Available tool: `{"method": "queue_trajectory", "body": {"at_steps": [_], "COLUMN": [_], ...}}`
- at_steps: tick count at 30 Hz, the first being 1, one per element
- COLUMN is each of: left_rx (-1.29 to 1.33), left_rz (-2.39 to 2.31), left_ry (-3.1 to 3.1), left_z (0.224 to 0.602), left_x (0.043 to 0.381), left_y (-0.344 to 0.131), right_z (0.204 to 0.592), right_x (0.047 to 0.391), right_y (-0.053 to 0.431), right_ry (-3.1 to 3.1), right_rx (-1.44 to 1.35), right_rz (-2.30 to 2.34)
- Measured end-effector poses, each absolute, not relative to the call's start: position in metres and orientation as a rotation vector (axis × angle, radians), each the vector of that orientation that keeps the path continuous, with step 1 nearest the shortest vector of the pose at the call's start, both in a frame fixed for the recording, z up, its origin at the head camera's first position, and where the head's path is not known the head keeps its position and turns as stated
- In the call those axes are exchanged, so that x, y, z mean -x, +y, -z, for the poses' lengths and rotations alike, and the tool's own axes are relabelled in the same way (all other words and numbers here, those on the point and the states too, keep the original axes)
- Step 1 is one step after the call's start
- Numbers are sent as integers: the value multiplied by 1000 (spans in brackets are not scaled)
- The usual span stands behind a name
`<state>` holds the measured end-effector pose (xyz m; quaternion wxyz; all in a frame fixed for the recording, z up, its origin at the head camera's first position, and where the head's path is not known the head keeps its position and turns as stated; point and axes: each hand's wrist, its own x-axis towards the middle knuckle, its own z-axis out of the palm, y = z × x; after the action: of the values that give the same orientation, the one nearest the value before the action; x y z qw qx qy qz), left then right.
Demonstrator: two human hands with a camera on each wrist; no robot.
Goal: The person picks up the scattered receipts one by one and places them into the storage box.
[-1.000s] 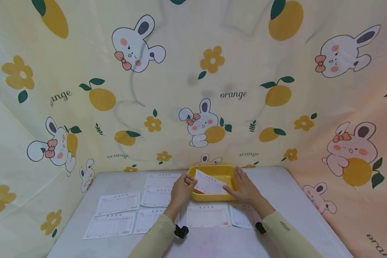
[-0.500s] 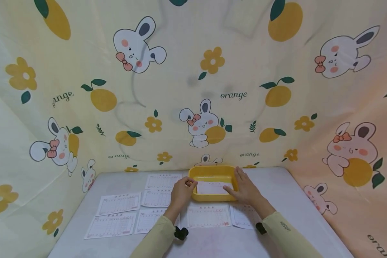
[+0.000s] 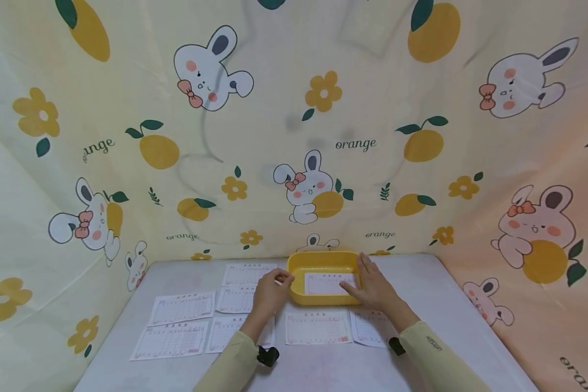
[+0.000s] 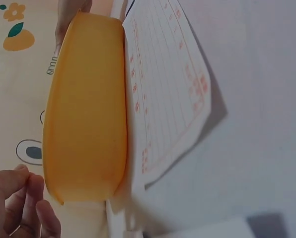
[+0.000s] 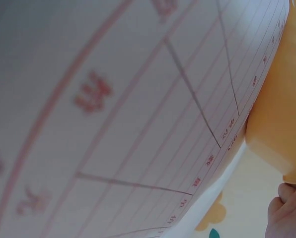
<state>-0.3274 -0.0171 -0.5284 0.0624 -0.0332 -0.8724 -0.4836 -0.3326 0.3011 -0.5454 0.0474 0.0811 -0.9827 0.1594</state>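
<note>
One slip [image 3: 320,283] sits inside the tray [image 3: 318,299], seven more slips [image 3: 318,328] left of or before it; work appears partly done. Beside the tray, the left grip [image 3: 270,291] presses fingertips together, apparently empty; the right grip [image 3: 376,286] spreads against its side.

My tray [image 3: 318,300] is a plain yellow rectangle with rounded corners and a thin lip round the top. It's sitting upright near the back of the desk [image 3: 313,370], long side facing me. I've got a slip [image 3: 323,284] inside it, white paper, printed side up, with a fine grid and a short heading along the far edge. It's over in the near right part, so bare yellow shows behind it and on its left. Part of its right end is hidden from me.
</note>
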Motion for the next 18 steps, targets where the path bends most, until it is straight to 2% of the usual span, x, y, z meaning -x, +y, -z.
{"method": "queue_trajectory", "body": {"at_steps": [18], "left_rx": [149], "left_rz": [1420], "left_ry": [-2595], "left_z": [542], "left_x": [322], "left_y": [-76], "right_z": [544], "right_x": [334], "right_y": [300], "right_ry": [-2981], "right_rx": [-258], "right_rz": [-517]}}
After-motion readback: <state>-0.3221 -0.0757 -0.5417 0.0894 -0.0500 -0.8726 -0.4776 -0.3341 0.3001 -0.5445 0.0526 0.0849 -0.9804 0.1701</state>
